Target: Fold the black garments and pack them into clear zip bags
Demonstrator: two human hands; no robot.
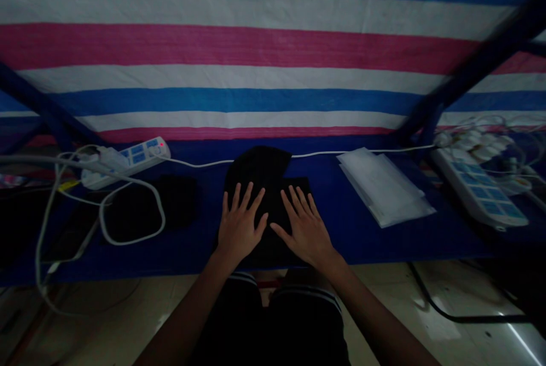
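A piece of black cloth (260, 164) lies on the blue shelf (341, 241) in front of me; it looks like a garment with a rounded part at the back, though its dark folds are hard to make out. My left hand (241, 221) rests flat on its left side with the fingers spread. On its right side lies my right hand (305, 226), also flat, fingers stretched forward and thumb pointing inward. The two thumbs nearly meet over the cloth. Neither hand grips anything.
Translucent plastic bags (386, 186) lie to the right. A power strip (145, 152) with a red light sits at the back left, another power strip (482, 189) at the far right. White cables (160, 206) loop at left beside a phone (74, 235). Striped sheeting (239, 47) hangs behind.
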